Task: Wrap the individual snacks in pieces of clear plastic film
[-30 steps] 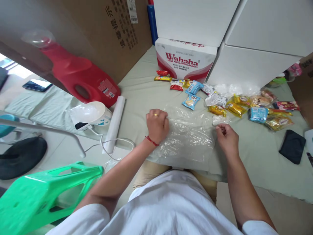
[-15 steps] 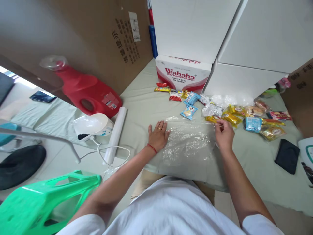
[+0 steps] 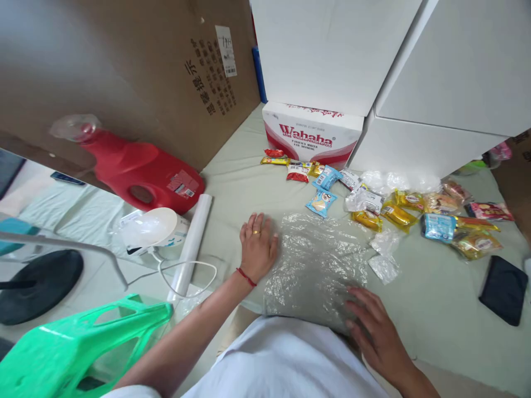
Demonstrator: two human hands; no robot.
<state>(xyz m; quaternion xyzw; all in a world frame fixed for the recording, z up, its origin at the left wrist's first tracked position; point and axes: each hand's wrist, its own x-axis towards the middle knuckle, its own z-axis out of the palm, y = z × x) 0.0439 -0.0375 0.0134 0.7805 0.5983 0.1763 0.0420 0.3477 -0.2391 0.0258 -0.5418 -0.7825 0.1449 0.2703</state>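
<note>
A clear plastic bag lies flat and creased on the pale green cloth in front of me. My left hand rests palm down at the bag's left edge, fingers stretched out and holding nothing. Over the bag's lower right corner is my right hand, open with its fingers spread. Beyond the bag lie small wrapped snacks: a blue packet, a red and white packet and several yellow packets. A crumpled piece of clear plastic sits just right of the bag.
Behind the snacks stands a Wahaba-style water carton printed "Wahaha", under white boxes. At left are a red jug, a white roll, a white cable and a green stool. A black pouch lies at right.
My right hand has let go of the bag's upper right edge and moved down toward me, its fingers now spread. The bag lies flat, and crumpled plastic shows at its right side.
</note>
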